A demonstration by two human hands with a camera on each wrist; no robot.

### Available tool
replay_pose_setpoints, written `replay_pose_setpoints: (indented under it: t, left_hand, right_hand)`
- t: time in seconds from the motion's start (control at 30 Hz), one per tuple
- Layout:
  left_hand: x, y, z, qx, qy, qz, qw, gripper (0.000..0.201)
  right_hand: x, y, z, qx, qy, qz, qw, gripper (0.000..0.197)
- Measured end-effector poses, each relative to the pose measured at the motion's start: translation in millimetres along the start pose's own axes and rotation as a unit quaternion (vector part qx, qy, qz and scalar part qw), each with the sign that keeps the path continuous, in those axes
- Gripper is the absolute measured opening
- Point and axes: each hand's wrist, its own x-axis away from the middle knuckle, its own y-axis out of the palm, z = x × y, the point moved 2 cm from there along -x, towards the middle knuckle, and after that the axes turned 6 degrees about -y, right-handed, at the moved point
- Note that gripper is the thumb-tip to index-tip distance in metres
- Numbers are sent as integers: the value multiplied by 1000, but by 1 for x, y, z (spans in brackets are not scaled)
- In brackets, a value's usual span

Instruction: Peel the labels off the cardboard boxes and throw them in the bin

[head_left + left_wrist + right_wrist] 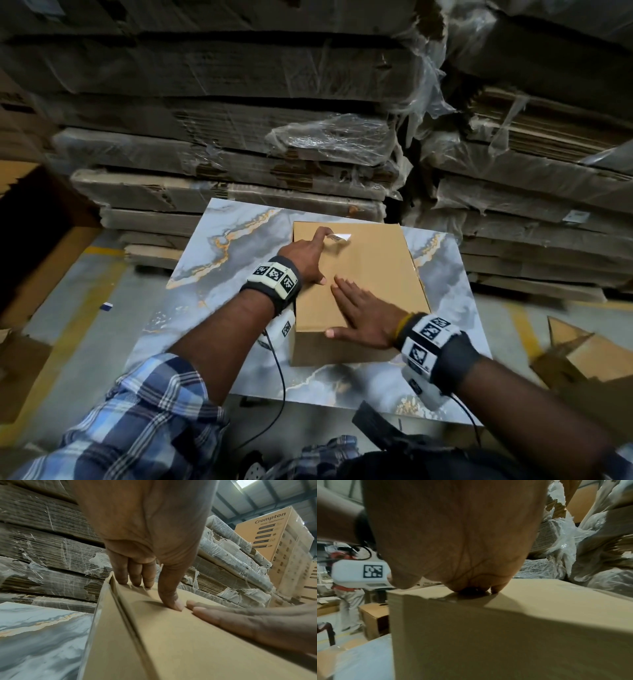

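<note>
A plain brown cardboard box (359,274) sits closed and upright on the marble-patterned counter (219,260), directly under both grips, its top face level and its front wall bare. A small white label (339,237) is stuck near the far edge of the top, just beyond the left grip's (305,255) extended fingertip, with one corner curled up off the cardboard. The rest of the top, under the right grip (363,317), is unmarked.

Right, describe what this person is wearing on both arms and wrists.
The left arm has a blue, white and dark plaid sleeve pushed up past the elbow. Each wrist carries a dark band topped with white blocks printed with black square codes. A white camera unit hangs under the left wrist, trailing a thin black cable. The right wrist also shows a yellow band.
</note>
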Motion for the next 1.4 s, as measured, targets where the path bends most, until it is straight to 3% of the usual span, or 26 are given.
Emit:
replay_pose_setpoints:
  t: [0.1,0.23,0.47,0.53,0.7,0.83,0.97,1.03,1.17,1.4]
  left_hand:
    - [-1,0,1,-3,1,-5,1000,98]
    - [-2,-1,1,-7,4,-9,1000,97]
    - [-2,3,-3,-11,5,-2,1000,96]
    - [-3,3,-3,-14,3,-2,1000,98]
    - [-4,1,-1,-28,10,-1,1000,97]
    - [-1,2,-1,-45,20,2,999,94]
    - [3,3,-3,-28,30,6,999,91]
    - [4,2,-2,-26,32,4,999,92]
    - [6,-2,0,-24,34,1,999,94]
    - [2,0,-4,-18,29,6,999,98]
  right_hand:
    - [-10,-12,13,1,7,4,1000,101]
    - [-42,-33,15,1,75,15,997,101]
    - [4,-2,2,8,9,5,1000,106]
    - [0,-8,12,7,10,8,1000,97]
    - [-37,-30,19,-8,85,35,996,97]
    - [-18,-10,1,-13,40,26,999,102]
    - [5,3,17,2,14,14,1000,101]
    - [-6,-9,28,-11,36,17,999,92]
    - [-37,-30,29,-11,101,33,994,100]
    - [13,6,15,-3,28,13,1000,101]
